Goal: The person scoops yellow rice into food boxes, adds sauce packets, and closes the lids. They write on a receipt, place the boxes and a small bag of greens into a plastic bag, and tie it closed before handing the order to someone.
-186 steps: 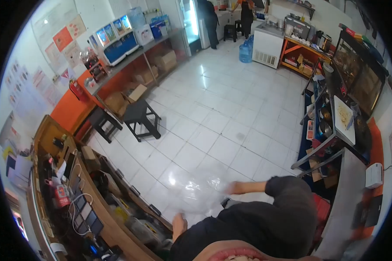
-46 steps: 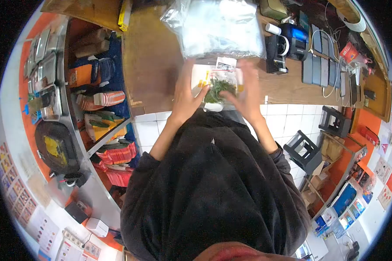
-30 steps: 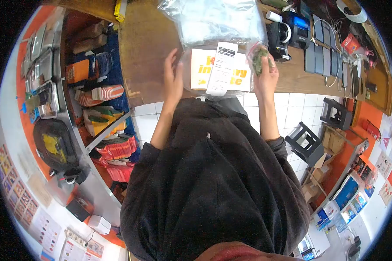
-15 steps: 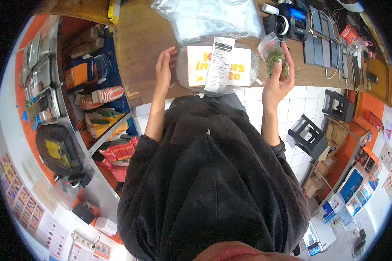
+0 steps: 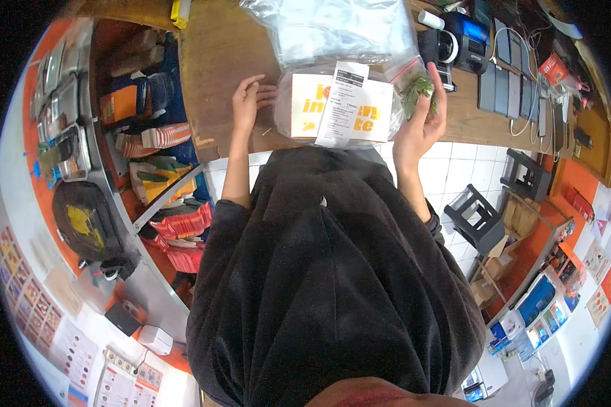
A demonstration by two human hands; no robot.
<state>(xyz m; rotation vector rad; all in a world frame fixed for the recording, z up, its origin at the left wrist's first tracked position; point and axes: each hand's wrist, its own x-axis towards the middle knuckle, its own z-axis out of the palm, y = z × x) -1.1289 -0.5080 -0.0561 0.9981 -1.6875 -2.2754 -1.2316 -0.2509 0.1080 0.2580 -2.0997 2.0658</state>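
Note:
On the wooden table a white box (image 5: 309, 125) with orange-yellow lettering sits inside a clear plastic bag (image 5: 285, 102). A printed receipt (image 5: 344, 105) lies slantwise across the box. My right hand (image 5: 421, 129) grips a small zip bag of green leaves (image 5: 414, 91) with a red seal strip, between thumb and fingers, at the box's right side. My left hand (image 5: 252, 102) is open on the other side, its fingers spread and pointing at the clear bag's left edge, holding nothing.
A stack of clear plastic bags (image 5: 339, 30) lies behind the box. To the right are a small printer (image 5: 465, 37), a row of phones and tablets (image 5: 502, 88) and loose cables. Shelves with folded packaging (image 5: 166, 136) stand left; black stools (image 5: 475, 217) stand right.
My right hand has brought the leaf bag left, up against the clear bag's right side. My left hand has shifted slightly left and lower, its fingers turning toward the box.

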